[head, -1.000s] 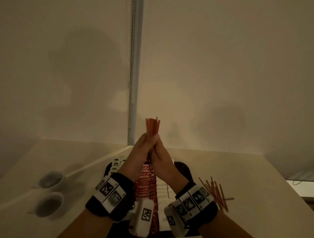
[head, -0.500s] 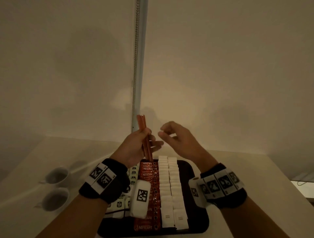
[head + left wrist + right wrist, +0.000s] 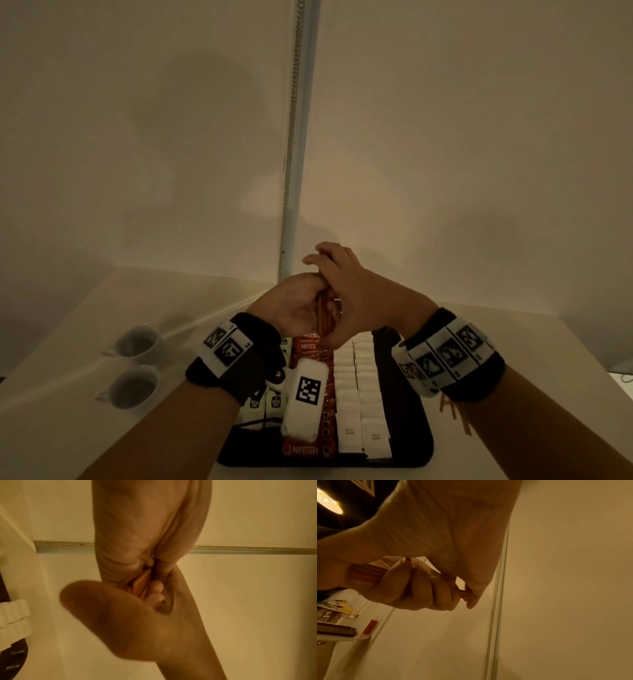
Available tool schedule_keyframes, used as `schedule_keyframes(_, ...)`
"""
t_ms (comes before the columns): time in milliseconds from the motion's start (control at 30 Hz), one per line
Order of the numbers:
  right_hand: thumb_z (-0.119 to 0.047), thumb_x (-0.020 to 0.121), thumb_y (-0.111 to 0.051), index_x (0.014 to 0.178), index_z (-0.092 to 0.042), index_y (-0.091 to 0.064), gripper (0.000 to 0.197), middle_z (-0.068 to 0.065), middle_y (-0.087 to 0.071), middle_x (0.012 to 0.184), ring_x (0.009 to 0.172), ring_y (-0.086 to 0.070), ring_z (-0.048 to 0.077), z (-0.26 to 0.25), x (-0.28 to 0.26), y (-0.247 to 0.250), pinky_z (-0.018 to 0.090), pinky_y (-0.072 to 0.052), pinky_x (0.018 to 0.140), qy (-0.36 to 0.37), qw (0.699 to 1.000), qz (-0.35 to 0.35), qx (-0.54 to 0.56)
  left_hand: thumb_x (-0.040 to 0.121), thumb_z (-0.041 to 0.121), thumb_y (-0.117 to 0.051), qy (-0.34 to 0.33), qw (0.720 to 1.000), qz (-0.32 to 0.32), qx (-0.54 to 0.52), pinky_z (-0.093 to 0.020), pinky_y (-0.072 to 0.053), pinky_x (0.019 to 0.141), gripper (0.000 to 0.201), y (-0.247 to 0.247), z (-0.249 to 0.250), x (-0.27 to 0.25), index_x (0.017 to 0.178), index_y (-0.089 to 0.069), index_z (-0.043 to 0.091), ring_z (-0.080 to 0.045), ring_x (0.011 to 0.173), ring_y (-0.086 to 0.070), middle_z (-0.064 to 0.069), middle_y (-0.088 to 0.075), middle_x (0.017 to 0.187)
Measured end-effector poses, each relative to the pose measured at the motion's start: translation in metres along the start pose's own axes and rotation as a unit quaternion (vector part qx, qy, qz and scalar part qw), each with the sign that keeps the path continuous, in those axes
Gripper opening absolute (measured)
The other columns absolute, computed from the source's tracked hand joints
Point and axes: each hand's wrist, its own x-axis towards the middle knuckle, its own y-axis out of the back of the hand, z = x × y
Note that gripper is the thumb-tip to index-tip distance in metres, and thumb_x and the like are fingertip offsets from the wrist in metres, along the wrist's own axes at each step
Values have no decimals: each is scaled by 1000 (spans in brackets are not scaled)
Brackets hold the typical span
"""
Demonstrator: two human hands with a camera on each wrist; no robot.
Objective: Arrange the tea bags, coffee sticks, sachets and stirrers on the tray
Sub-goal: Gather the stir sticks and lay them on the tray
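A bundle of orange stirrers [image 3: 323,308] stands upright above the far end of the black tray [image 3: 411,431]. My left hand [image 3: 298,301] grips it, fingers [image 3: 419,588] curled round the stirrers [image 3: 364,573]. My right hand [image 3: 346,284] lies against the bundle with fairly straight fingers laid over its top end; one fingertip [image 3: 470,601] touches the ends. On the tray lie rows of red coffee sticks [image 3: 305,450], white sachets [image 3: 359,394] and tea bags [image 3: 263,402]. The orange stirrers [image 3: 141,584] show between both hands in the left wrist view.
Two white cups [image 3: 137,342] [image 3: 133,387] stand on the table left of the tray. A few loose stirrers [image 3: 457,414] lie on the table right of the tray, partly hidden by my right wrist. A wall with a bead chain [image 3: 291,137] rises just behind.
Half a second ago my right hand was off the bundle and my left held it alone. The right hand has come back onto the bundle's top, and the bundle sits lower.
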Motion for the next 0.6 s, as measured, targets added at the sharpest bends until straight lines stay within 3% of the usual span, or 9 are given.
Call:
schedule_keyframes(67,-46,51,-88,145,-11,-21,120,8,-14,144,136,-9,21,-1,0,0,36,-38,107,2,1000,8,-5,98,9,-37,-6,1000,1,5,-21,-46,46,32,0,1,-1,76,-59,6,-9,46,-53,-2,-57,55)
schedule_keyframes(167,-48,50,-88,144,-10,-24,120,9,-15,143,135,-11,20,-1,-2,-1,26,-31,106,10,1000,19,-8,98,8,-37,-3,1000,4,-4,-22,-45,49,31,0,1,-1,77,-60,7,-11,51,-52,-3,-56,59)
schedule_keyframes(300,-49,49,-88,141,-9,-30,116,7,-19,141,132,-15,17,-1,-3,-1,23,-35,102,26,999,37,-28,98,6,-36,-3,1000,10,-16,-21,-45,44,34,-2,-1,-2,72,-57,7,-10,44,-51,-2,-54,52)
schedule_keyframes(333,-49,47,-89,142,-11,-27,119,5,-18,141,133,-16,15,2,-3,-1,22,-34,104,23,999,35,-11,98,7,-36,-5,1000,11,-18,-20,-44,44,33,-3,-1,-2,72,-56,7,-9,43,-49,-1,-52,52)
schedule_keyframes(400,-40,51,-89,146,-19,-17,122,-1,-18,145,135,-17,11,5,-5,1,22,-28,111,-12,991,35,131,100,12,-37,-2,1000,7,-27,-19,-40,44,29,-2,-2,-3,74,-51,10,-8,42,-41,2,-44,51)
schedule_keyframes(433,-35,59,-86,147,-22,-15,113,-3,-21,146,136,-19,9,8,-5,2,26,-25,114,-43,970,53,234,100,13,-37,1,1000,1,-31,-18,-39,44,28,-2,-2,-4,75,-49,12,-7,42,-39,3,-41,51)
schedule_keyframes(500,-43,75,-67,140,-21,-33,76,-4,-41,136,131,-35,10,11,-4,3,36,-29,114,-120,901,107,403,101,18,-39,3,999,-11,-29,-18,-39,44,27,-3,-1,-5,75,-47,14,-7,43,-36,4,-39,52)
schedule_keyframes(567,-50,84,-52,119,-13,-56,51,-4,-62,104,103,-58,9,13,-3,2,32,-45,99,-180,829,92,522,101,20,-40,-6,1000,-18,-13,-19,-39,45,21,-7,-1,-5,82,-48,14,-7,45,-36,4,-40,54)
schedule_keyframes(600,-44,90,-49,108,-10,-61,41,-1,-63,88,82,-61,8,11,-2,0,26,-50,84,-187,805,78,558,102,19,-39,-15,1000,-17,-7,-19,-39,46,16,-9,-1,-4,89,-48,15,-7,46,-37,3,-40,55)
